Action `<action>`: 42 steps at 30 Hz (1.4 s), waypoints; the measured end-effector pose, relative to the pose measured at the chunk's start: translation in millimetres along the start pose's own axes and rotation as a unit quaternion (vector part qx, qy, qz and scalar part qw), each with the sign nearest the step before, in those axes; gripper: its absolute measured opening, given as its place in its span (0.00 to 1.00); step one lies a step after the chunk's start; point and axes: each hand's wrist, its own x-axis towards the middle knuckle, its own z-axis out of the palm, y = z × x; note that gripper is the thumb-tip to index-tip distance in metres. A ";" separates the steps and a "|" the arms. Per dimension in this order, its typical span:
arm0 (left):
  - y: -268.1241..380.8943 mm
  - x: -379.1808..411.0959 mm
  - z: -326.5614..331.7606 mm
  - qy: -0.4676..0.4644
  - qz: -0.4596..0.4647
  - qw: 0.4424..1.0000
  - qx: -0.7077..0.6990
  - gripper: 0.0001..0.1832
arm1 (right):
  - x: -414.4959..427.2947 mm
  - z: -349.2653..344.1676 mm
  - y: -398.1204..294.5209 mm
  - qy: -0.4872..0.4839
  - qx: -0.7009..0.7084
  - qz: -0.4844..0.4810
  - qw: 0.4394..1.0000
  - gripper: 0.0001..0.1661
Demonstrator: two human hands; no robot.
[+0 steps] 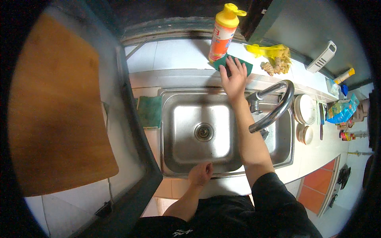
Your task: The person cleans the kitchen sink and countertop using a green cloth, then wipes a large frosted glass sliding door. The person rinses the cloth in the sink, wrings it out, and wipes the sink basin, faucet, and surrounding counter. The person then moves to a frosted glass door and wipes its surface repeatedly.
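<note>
My right hand (235, 77) reaches over the sink to the white tiled ledge. Its fingers lie spread across a dark green scouring pad (246, 67), with the thumb over the pad's left side. Just behind the pad stands an orange and white plastic bottle (221, 41) with a yellow flip cap, standing open. Loosely curled, my left hand (200, 175) is at the front rim of the stainless steel sink (181, 148); nothing shows in it. The large basin holds no dishes, and its drain strainer (204, 132) is visible.
A chrome faucet (275, 114) arches beside my right forearm. Ginger roots (278, 65) in yellow netting lie on the ledge. White bowls (306, 110) and a knife (321, 122) sit right of the sink. A green cloth (149, 112) and a dark-framed panel (134, 125) are left.
</note>
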 end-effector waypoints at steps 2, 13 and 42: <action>-0.4 -1.0 0.6 -0.015 -0.016 1.000 -0.003 0.06 | 0.9 4.7 -0.2 0.017 -0.001 -0.013 1.000 0.33; 4.2 3.5 -7.0 -0.012 -0.005 1.000 -0.018 0.07 | 31.9 37.8 -48.6 -0.032 0.082 0.059 0.994 0.36; -0.9 0.5 4.0 -0.046 -0.047 0.998 -0.013 0.07 | 57.2 72.7 -50.7 -0.235 -0.089 -0.009 0.968 0.32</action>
